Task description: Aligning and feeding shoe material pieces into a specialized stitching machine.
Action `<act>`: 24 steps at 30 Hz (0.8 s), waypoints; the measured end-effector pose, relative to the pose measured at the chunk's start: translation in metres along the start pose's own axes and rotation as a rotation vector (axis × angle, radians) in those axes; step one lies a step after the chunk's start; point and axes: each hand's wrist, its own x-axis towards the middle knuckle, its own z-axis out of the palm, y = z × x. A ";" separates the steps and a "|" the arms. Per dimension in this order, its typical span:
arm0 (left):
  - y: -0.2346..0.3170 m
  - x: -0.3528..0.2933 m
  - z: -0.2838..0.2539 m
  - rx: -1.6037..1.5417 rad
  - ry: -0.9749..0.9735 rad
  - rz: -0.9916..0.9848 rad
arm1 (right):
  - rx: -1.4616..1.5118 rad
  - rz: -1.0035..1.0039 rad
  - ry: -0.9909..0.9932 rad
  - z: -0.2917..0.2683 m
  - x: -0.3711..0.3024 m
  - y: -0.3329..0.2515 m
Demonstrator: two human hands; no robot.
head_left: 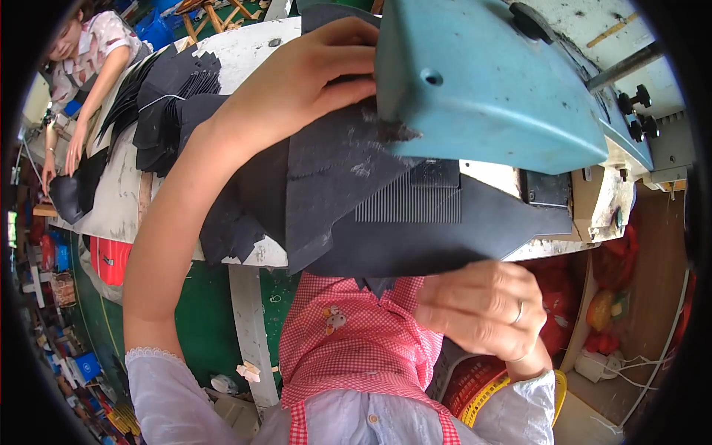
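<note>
My left hand [326, 70] reaches over the black sheet pieces [319, 178] to the left side of a teal machine head [489, 89]. Its fingers are stretched and apart, but the tips are hidden by the machine. Under the head lies a large dark sheet piece [415, 241] with a ribbed patch [408, 202]. Just below that sheet's near edge is my right hand [486, 308], a ring on one finger. Those fingers are curled together and slightly blurred; whatever they may hold is hidden. A small dark scrap [374, 285] shows against my checked apron [348, 334].
Tied stacks of black pieces [174, 96] lie on the worn white table [252, 48] to the left. At far left another person [96, 55] handles a black piece. A red and yellow basket [475, 389] stands below my right hand. Black knobs [639, 111] jut from the machine's right.
</note>
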 end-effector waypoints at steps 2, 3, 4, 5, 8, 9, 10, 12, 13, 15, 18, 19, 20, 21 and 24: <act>-0.004 0.010 0.006 0.029 -0.004 -0.016 | 0.078 0.017 -0.006 0.011 -0.014 -0.008; -0.007 0.008 0.006 0.047 -0.006 -0.025 | 0.095 0.030 -0.023 0.018 -0.021 -0.008; -0.009 0.002 0.004 0.066 -0.008 -0.036 | 0.069 0.065 -0.048 0.024 -0.027 -0.005; -0.009 0.007 -0.002 0.072 -0.006 -0.039 | -0.027 0.084 -0.078 0.031 -0.037 0.000; 0.019 0.023 -0.009 -0.141 0.007 -0.091 | -0.019 0.477 -0.069 0.054 -0.053 0.017; 0.031 0.024 -0.016 -0.135 0.009 -0.089 | -0.044 0.629 -0.027 0.066 -0.060 0.027; 0.043 0.024 -0.029 -0.218 -0.011 -0.009 | 0.028 0.629 0.077 0.080 -0.070 0.044; 0.037 0.019 -0.038 -0.114 0.070 0.211 | 0.027 0.752 0.198 0.098 -0.080 0.057; 0.024 0.006 -0.042 -0.093 0.162 0.213 | 0.017 0.852 0.141 0.099 -0.078 0.057; 0.027 -0.021 -0.059 -0.019 0.303 0.109 | -0.170 0.762 0.069 0.108 -0.075 0.065; -0.012 -0.085 -0.080 -0.028 0.277 -0.108 | -0.389 0.628 -0.029 0.128 -0.071 0.076; -0.025 -0.104 -0.073 0.026 0.241 -0.156 | -0.451 0.608 -0.056 0.132 -0.069 0.084; -0.030 -0.119 -0.068 0.009 0.168 -0.224 | -0.482 0.554 0.000 0.134 -0.071 0.089; -0.036 -0.133 -0.059 0.014 0.156 -0.231 | -0.519 0.535 0.014 0.137 -0.074 0.093; -0.008 -0.149 -0.050 0.169 0.320 -0.276 | -0.556 0.539 -0.038 0.137 -0.084 0.099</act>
